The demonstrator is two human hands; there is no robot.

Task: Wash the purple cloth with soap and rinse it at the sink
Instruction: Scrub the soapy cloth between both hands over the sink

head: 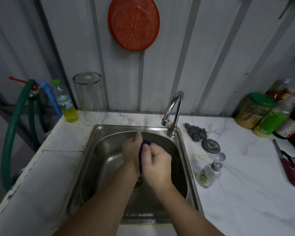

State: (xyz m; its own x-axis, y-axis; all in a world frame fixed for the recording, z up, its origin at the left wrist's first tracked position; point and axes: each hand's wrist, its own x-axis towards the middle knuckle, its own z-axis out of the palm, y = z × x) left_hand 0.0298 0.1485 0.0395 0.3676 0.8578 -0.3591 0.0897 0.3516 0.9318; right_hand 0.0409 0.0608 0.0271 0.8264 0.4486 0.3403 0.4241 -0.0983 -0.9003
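Both my hands are over the steel sink [99, 133], pressed together around the purple cloth [141, 156]. My left hand [132, 148] grips it from the left and my right hand [157, 165] from the right. Only a narrow dark purple strip shows between them; the rest of the cloth is hidden by my fingers. The chrome tap [173, 109] curves over the sink's back right corner, and no water can be seen running from it. A small clear soap bottle [208, 174] lies on the counter to the right of the sink.
Steel wool [197, 132] and a round metal lid [210, 146] lie right of the tap. Jars and sauce bottles [269, 114] crowd the far right. A glass jar [89, 97], an oil bottle [66, 103] and a green hose [14, 126] are at the left.
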